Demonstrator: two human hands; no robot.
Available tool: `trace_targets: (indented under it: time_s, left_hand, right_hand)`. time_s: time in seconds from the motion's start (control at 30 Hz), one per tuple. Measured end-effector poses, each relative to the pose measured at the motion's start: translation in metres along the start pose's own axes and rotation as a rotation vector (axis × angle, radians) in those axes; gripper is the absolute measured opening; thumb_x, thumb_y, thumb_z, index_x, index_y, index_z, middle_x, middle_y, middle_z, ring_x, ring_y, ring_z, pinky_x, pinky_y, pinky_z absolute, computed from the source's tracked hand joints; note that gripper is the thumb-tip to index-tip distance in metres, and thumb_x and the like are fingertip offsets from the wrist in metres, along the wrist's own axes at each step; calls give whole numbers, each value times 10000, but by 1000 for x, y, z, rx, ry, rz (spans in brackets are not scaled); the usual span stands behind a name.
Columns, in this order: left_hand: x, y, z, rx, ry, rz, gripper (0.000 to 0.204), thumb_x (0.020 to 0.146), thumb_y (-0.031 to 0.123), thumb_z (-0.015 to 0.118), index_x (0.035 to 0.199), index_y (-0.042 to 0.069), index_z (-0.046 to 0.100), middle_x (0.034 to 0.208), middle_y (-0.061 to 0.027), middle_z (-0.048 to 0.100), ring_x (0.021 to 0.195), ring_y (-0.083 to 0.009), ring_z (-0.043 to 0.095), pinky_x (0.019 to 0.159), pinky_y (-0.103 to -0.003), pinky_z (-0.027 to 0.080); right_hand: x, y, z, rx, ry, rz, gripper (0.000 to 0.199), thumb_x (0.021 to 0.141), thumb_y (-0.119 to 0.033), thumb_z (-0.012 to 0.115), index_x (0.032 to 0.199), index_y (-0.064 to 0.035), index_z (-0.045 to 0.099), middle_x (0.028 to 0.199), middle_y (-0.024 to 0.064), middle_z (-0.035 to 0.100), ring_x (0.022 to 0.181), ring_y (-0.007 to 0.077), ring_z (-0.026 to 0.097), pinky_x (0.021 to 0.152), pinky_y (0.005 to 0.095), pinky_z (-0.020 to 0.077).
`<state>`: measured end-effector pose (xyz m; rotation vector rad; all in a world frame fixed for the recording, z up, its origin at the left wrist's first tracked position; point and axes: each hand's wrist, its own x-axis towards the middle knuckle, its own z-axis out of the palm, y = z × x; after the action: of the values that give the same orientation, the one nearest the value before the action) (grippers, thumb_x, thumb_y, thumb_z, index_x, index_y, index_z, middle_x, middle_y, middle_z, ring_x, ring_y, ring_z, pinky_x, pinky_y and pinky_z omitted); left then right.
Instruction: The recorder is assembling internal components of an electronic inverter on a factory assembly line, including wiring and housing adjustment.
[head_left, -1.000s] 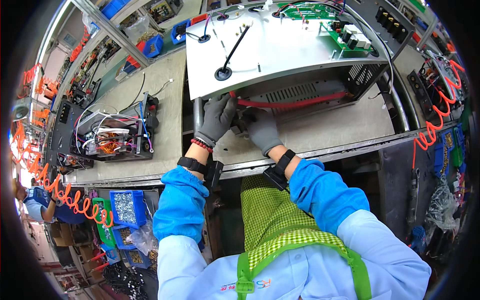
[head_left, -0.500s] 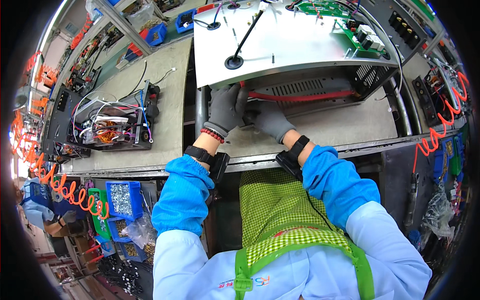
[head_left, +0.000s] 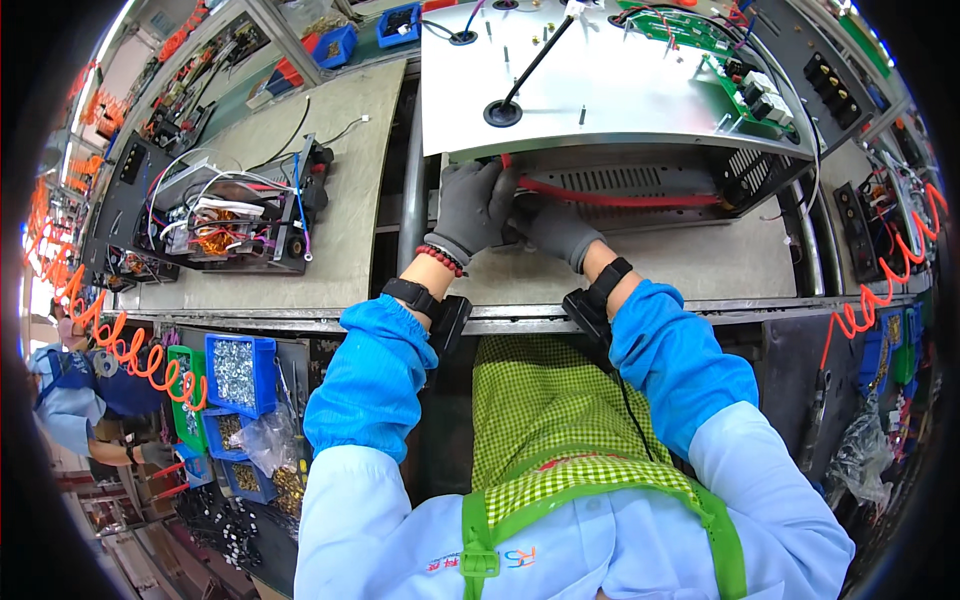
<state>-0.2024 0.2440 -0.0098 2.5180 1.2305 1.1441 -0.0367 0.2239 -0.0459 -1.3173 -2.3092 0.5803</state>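
A metal case (head_left: pixel 630 140) with a white top panel lies on the bench before me, its near side exposing a slotted interior. A thick red cable (head_left: pixel 620 198) runs through that interior toward my hands. At the case's near left corner, my gloved left hand (head_left: pixel 468 212) is closed around the cable's left end, with a bit of red showing above the fingers. My gloved right hand (head_left: pixel 555 236) reaches in beside it, just under the cable. Its fingertips are hidden behind the left hand and in shadow.
An opened black unit with loose wires (head_left: pixel 220 215) sits on the left bench. Blue bins of small hardware (head_left: pixel 240 375) stand lower left, near an orange coiled hose (head_left: pixel 125 350). Another person (head_left: pixel 70 395) is at far left. A metal rail (head_left: pixel 412 190) separates the bench tops.
The bench and case have shifted slightly right and down in the picture. Both hands stay at the same corner of the case. The person at far left has moved an arm lower.
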Motion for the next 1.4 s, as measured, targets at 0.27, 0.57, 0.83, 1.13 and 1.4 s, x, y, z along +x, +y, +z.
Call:
trace_targets:
  time_s: [0.27,0.57,0.83,1.13,1.4]
  left_hand:
    - [0,5,2,46,33,29,248,945,263,525,934,54,658,706,-141,587,733,-347,561,760,-460,402]
    - [7,15,13,-23,58,-14,269,956,281,500,918,59,648,702,-166,586,735,-381,559,762,-476,398]
    - [8,13,17,-69,75,-3,272,962,284,490,894,64,634,730,-169,598,736,-386,565,763,-483,396]
    - [5,12,19,-3,48,17,248,958,282,501,918,84,644,740,-155,601,749,-378,567,740,-484,397]
    - [7,10,20,28,63,18,296,977,300,453,944,86,655,730,-137,591,750,-358,564,712,-449,388]
  right_hand:
    - [-5,-8,-4,559,102,311,303,924,-319,606,997,-32,669,886,140,702,791,252,685,701,373,514]
    - [-7,29,1,-2,-50,58,283,934,-286,584,1057,-48,675,913,140,707,823,272,686,704,391,518]
    - [-20,8,-22,572,-33,369,290,896,-197,619,1140,-48,665,1019,143,715,817,236,698,720,352,552]
    - [-19,-4,-27,623,-125,393,245,893,-159,613,1082,-18,680,936,120,718,712,204,685,672,326,550]
    - [-20,4,-11,502,43,341,244,905,-214,621,1062,-38,683,949,151,710,804,254,694,744,368,541]
